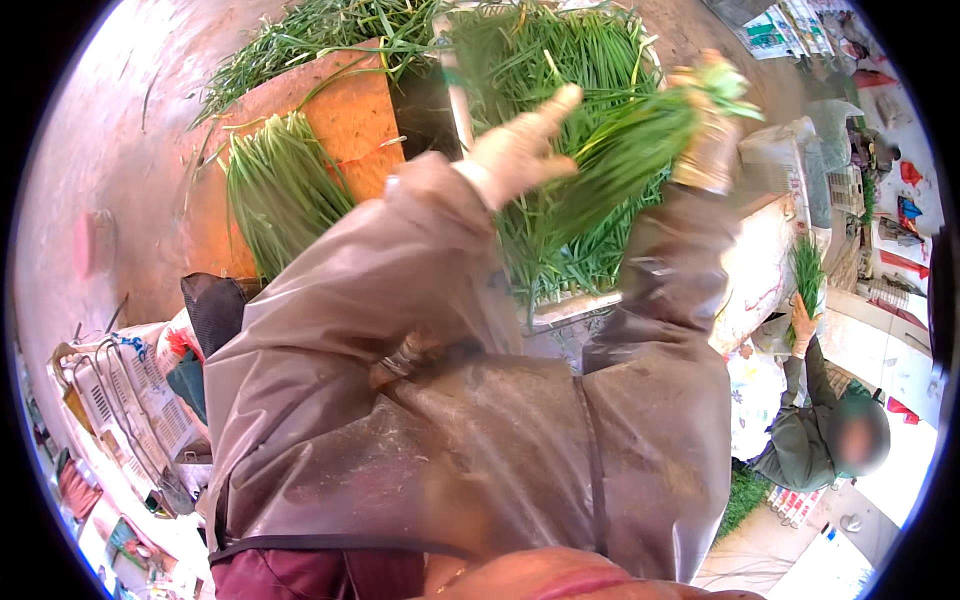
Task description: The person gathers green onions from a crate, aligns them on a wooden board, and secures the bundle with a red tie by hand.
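Note:
My right hand, blurred by motion, is closed round the pale stem end of a bunch of garlic chives. The long green leaves hang down to the left over a white-rimmed crate full of more chives. With fingers apart, my left hand reaches over the crate's left side. It is beside the held bunch and holds nothing that I can see. A thin pale glove seems to cover each hand, and loose translucent brown sleeves cover both arms.
An orange-brown board on the left bears another bunch of chives. Behind it lies a loose heap of chives. Far right, a co-worker in dark clothing holds up a bunch of greens. A white plastic crate stands lower left.

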